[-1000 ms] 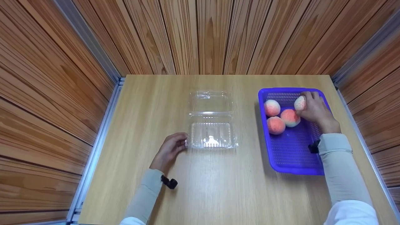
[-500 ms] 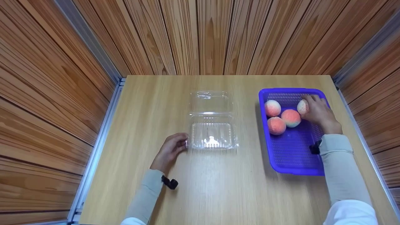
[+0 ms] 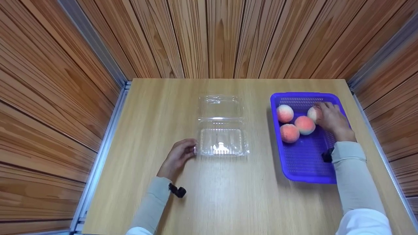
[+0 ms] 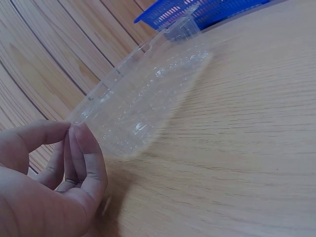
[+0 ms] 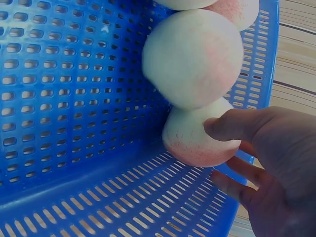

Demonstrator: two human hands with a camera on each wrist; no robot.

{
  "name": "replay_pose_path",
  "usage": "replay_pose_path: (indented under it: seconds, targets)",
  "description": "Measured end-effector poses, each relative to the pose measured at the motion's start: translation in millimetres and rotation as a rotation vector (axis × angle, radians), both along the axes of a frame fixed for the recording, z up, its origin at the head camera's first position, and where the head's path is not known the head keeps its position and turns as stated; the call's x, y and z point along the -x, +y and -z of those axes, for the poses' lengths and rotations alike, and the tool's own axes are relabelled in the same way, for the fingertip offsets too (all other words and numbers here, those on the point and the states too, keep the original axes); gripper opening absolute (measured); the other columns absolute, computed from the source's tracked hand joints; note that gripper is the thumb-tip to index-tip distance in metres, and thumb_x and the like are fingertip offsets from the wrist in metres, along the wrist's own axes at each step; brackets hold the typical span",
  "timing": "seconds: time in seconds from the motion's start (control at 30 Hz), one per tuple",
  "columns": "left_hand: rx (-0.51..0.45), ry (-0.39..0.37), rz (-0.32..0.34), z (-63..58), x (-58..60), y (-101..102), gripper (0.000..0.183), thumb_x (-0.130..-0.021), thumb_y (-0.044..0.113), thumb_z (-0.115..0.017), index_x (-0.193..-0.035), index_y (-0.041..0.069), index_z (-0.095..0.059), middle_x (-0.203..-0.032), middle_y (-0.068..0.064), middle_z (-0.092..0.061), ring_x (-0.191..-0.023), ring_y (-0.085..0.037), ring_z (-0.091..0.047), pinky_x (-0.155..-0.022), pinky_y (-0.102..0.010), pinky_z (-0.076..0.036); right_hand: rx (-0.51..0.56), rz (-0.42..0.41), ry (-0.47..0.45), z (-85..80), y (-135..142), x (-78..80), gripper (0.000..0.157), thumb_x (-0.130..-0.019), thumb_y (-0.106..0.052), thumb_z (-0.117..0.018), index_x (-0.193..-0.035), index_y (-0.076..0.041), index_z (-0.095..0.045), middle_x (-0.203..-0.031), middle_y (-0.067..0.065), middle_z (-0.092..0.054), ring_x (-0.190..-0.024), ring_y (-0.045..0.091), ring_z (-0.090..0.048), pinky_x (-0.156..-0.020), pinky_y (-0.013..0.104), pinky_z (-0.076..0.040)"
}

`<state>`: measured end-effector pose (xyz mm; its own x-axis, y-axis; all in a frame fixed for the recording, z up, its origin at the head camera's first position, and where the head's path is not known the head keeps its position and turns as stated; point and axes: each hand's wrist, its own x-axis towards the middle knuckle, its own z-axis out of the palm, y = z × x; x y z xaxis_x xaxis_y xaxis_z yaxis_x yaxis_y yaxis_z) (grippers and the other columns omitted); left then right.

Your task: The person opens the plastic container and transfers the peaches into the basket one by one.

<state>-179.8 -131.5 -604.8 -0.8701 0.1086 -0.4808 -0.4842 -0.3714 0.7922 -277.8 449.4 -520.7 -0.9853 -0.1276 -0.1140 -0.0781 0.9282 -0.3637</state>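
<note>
In the head view my left hand pinches the near left corner of a clear plastic clamshell container, which lies unfolded on the table. The left wrist view shows my thumb and forefinger meeting at the container's rim. My right hand reaches into a purple-blue basket and grips a pink-and-white peach at its far right. Seen from the right wrist, the thumb lies on this peach and the other fingers curl behind it. Another peach touches it.
Besides the held peach, several sit in the basket's far left part: one peach at the back, another peach in front, and a middle peach. Wood-patterned panels rise behind and beside the table.
My right hand and its peach have shifted slightly toward me within the basket. The middle and front left peaches have been nudged a little nearer. My left hand and the container stay put.
</note>
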Motion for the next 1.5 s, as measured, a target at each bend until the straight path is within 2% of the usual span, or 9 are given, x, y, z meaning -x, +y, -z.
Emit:
replay_pose_path:
  seconds: [0.1, 0.33, 0.57, 0.83, 1.0, 1.2, 1.33, 1.5]
  targets:
    - [-0.003, -0.008, -0.003, 0.0, -0.3, 0, 0.016, -0.102, 0.005, -0.066, -0.114, -0.004, -0.071, -0.099, -0.01, -0.071, -0.09, -0.02, -0.065, -0.077, -0.03, -0.057, 0.0, -0.009, 0.005, 1.4, 0, -0.5, 0.058, -0.096, -0.003, -0.064, -0.148, 0.01, -0.042, -0.151, 0.043, -0.035, -0.141, 0.065, -0.028, -0.113, 0.082, -0.028]
    - [-0.006, -0.01, -0.003, 0.2, 0.3, 0, 0.019, -0.102, 0.005, -0.066, -0.117, -0.006, -0.071, -0.1, -0.012, -0.071, -0.089, -0.02, -0.065, -0.077, -0.03, -0.057, 0.007, 0.003, -0.004, 2.5, -1, 0.6, 0.055, -0.097, -0.002, -0.064, -0.146, 0.01, -0.043, -0.151, 0.042, -0.035, -0.141, 0.064, -0.028, -0.114, 0.08, -0.028]
    - [0.028, -0.001, 0.022, -1.2, 0.6, 0, 0.025, -0.102, 0.008, -0.066, -0.121, -0.009, -0.068, -0.094, -0.007, -0.069, -0.087, -0.018, -0.063, -0.074, -0.028, -0.056, 0.002, 0.013, 0.007, 3.0, -2, -1.2, 0.055, -0.097, -0.004, -0.064, -0.146, 0.008, -0.044, -0.151, 0.041, -0.035, -0.141, 0.063, -0.028, -0.11, 0.081, -0.032]
    - [0.026, -0.001, 0.044, 0.7, 1.8, -2, 0.034, -0.102, 0.012, -0.068, -0.127, -0.011, -0.065, -0.1, -0.011, -0.07, -0.092, -0.021, -0.065, -0.079, -0.031, -0.058, 0.014, 0.036, -0.022, 1.2, -3, -1.1, 0.057, -0.097, -0.008, -0.064, -0.148, 0.009, -0.043, -0.154, 0.04, -0.033, -0.142, 0.062, -0.028, -0.113, 0.08, -0.029]
    - [0.051, 0.002, 0.052, -2.8, 3.5, -6, 0.034, -0.103, 0.013, -0.066, -0.128, -0.011, -0.063, -0.099, -0.011, -0.07, -0.091, -0.021, -0.066, -0.081, -0.032, -0.06, 0.008, 0.048, -0.013, -4.2, -5, 1.3, 0.06, -0.097, -0.011, -0.064, -0.149, 0.009, -0.043, -0.155, 0.039, -0.032, -0.144, 0.062, -0.027, -0.115, 0.081, -0.028]
    - [0.193, 0.016, 0.039, -14.4, 14.5, -17, 0.032, -0.105, 0.014, -0.063, -0.128, -0.008, -0.065, -0.097, -0.01, -0.071, -0.086, -0.018, -0.07, -0.082, -0.032, -0.064, 0.011, 0.037, 0.064, -16.1, -8, 3.4, 0.055, -0.098, -0.01, -0.061, -0.148, 0.007, -0.048, -0.156, 0.037, -0.036, -0.145, 0.062, -0.028, -0.115, 0.079, -0.027]
    - [0.279, 0.038, 0.046, -26.2, 26.6, -25, 0.031, -0.106, 0.01, -0.061, -0.129, -0.01, -0.064, -0.094, -0.008, -0.071, -0.079, -0.015, -0.069, -0.075, -0.027, -0.063, 0.038, 0.057, 0.089, -26.7, -8, 4.3, 0.052, -0.101, -0.012, -0.062, -0.148, 0.006, -0.048, -0.156, 0.037, -0.037, -0.145, 0.061, -0.029, -0.113, 0.08, -0.029]
    - [0.328, 0.095, 0.028, -42.4, 44.0, -33, 0.027, -0.104, 0.003, -0.058, -0.123, -0.015, -0.064, -0.082, -0.002, -0.069, -0.069, -0.01, -0.067, -0.066, -0.023, -0.059, 0.038, 0.059, 0.112, -38.7, -10, 6.9, 0.053, -0.103, -0.014, -0.061, -0.15, 0.006, -0.047, -0.155, 0.037, -0.041, -0.143, 0.058, -0.033, -0.113, 0.077, -0.031]
